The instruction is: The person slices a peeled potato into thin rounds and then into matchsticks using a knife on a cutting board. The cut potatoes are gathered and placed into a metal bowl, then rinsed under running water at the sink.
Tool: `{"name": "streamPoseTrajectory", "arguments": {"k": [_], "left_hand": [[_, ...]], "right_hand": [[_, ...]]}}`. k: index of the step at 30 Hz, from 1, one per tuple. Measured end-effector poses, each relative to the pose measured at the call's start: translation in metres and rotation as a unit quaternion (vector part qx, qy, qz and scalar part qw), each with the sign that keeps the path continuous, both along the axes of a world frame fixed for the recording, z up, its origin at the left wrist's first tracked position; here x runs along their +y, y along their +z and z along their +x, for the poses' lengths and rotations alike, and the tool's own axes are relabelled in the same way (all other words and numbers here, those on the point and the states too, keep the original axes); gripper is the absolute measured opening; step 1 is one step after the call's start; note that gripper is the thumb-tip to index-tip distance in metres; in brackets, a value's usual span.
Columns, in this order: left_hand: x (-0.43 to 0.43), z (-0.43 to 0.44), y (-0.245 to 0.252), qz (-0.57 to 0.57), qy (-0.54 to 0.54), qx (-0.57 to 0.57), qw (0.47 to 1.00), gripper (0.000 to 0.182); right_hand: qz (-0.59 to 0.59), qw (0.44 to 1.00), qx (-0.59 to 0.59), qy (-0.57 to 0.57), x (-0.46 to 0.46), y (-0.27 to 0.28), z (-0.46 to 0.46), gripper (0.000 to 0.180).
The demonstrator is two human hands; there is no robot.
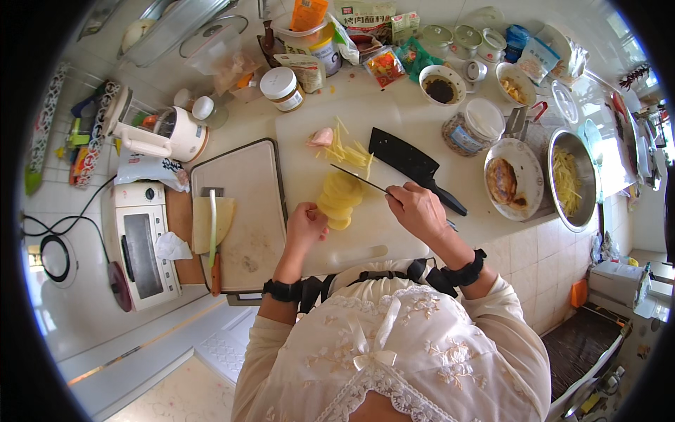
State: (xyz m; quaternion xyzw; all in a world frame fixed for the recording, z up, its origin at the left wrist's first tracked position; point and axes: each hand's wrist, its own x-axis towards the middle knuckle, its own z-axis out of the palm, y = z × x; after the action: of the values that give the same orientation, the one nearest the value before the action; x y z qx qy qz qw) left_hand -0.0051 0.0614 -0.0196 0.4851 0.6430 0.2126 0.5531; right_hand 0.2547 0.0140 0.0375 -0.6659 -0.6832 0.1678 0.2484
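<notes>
On a white cutting board [364,240] lies an overlapping row of pale yellow potato slices [337,198]. My left hand [307,227] is at the row's left edge, fingers curled against the lower slices; whether it pinches one is hidden. My right hand [420,211] grips a knife [358,176], its thin blade seen nearly edge-on over the slices' upper right side. Beyond the blade is a loose pile of cut potato strips [348,153], with a pinkish piece of food [320,137] beside it. A black cleaver-shaped object [405,158] with a black handle lies right of the strips.
To the left are a second board [253,227] and a white toaster oven [141,248]. On the right stand a plate [519,205] with browned food, a steel bowl [595,211] of strips and a lidded jar [473,129]. Bowls, jars and packets line the back.
</notes>
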Motion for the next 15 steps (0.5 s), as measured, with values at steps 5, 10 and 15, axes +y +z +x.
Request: {"name": "streamPoseTrajectory", "arguments": {"k": [5, 10, 15], "left_hand": [[0.010, 0.004, 0.003, -0.011, -0.009, 0.030, 0.999, 0.031], [0.013, 0.005, 0.005, 0.034, -0.054, 0.103, 0.993, 0.026], [0.016, 0.006, 0.014, -0.030, 0.011, 0.035, 0.999, 0.037]], "right_hand": [[0.015, 1.000, 0.010, 0.006, 0.000, -0.003, 0.001, 0.014], [0.002, 1.000, 0.012, 0.006, -0.002, -0.003, 0.002, 0.014], [-0.014, 1.000, 0.012, 0.005, -0.003, -0.003, 0.002, 0.016]]}}
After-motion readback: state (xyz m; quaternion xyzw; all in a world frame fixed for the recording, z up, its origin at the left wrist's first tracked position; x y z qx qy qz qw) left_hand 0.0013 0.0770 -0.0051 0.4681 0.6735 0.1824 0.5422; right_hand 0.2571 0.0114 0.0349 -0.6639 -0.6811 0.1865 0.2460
